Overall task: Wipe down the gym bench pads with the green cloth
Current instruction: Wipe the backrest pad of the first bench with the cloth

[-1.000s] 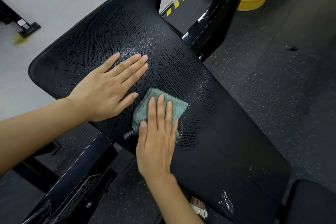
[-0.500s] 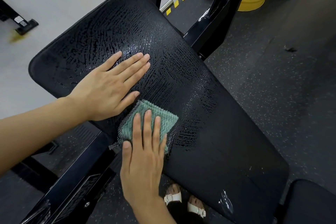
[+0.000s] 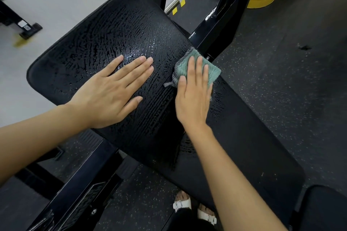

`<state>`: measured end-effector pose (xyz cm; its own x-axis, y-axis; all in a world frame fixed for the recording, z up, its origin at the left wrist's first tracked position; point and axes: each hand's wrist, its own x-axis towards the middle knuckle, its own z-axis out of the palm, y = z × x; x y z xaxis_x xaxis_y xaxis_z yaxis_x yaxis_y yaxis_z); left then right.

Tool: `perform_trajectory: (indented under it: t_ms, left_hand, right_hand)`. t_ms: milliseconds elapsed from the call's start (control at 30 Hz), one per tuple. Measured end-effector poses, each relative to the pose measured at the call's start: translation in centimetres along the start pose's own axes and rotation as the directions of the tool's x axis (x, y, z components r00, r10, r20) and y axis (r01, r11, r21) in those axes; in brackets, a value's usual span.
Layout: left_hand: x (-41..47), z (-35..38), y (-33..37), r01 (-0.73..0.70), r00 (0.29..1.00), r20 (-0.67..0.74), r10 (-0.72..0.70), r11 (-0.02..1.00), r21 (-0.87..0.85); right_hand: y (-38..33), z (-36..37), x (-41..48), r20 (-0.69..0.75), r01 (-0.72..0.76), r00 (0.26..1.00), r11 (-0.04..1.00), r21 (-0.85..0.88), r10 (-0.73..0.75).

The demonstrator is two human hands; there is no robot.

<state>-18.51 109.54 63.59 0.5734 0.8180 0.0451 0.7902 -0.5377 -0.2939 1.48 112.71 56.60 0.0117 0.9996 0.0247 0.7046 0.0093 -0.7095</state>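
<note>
Green cloth (image 3: 213,74) is sitting at the far edge of the bench pad (image 3: 90,43), just beside the black upright (image 3: 225,24), having crossed from the near edge. Right hand (image 3: 193,99) is pressing it with straight fingers; left hand (image 3: 112,97) is staying flat, fingers straight, on the wet surface. Dry padding is lying open rightward.

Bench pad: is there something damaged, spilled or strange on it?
Nothing looks damaged. The bench pad carries beaded wet streaks over its upper-left part, while the lower-right end looks dry; that fits wiping, not a spill. The green cloth lies under the flat right hand at the pad's far edge, one corner sticking out.
</note>
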Motion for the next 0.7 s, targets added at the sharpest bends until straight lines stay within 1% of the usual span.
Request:
perform_trajectory:
  t_ms: [133, 400, 467, 567, 700]
  left_hand:
    - [0.0, 0.0, 0.0, 0.003, 1.000, 0.003, -0.003, 1.000, -0.003]
    - [0.0, 0.0, 0.2, 0.003, 1.000, 0.010, -0.003, 1.000, 0.007]
    - [0.1, 0.0, 0.2, 0.002, 1.000, 0.007, -0.002, 1.000, 0.012]
    - [0.1, 0.1, 0.3, -0.002, 1.000, -0.005, 0.002, 1.000, 0.017]
    - [0.3, 0.2, 0.4, -0.013, 1.000, -0.002, 0.013, 1.000, 0.021]
  right_hand:
    - [0.1, 0.0, -1.3, 0.008, -0.010, 1.000, 1.000, 0.004, 0.010]
    - [0.4, 1.8, -13.6, 0.057, 0.097, 0.994, 0.994, -0.047, -0.095]
    - [0.8, 2.2, -15.3, 0.075, 0.110, 0.992, 0.992, -0.058, -0.106]
    - [1.2, 2.2, -14.8, 0.077, 0.119, 0.990, 0.991, -0.059, -0.115]
    - [1.4, 1.3, -10.1, 0.045, 0.077, 0.996, 0.996, -0.037, -0.076]
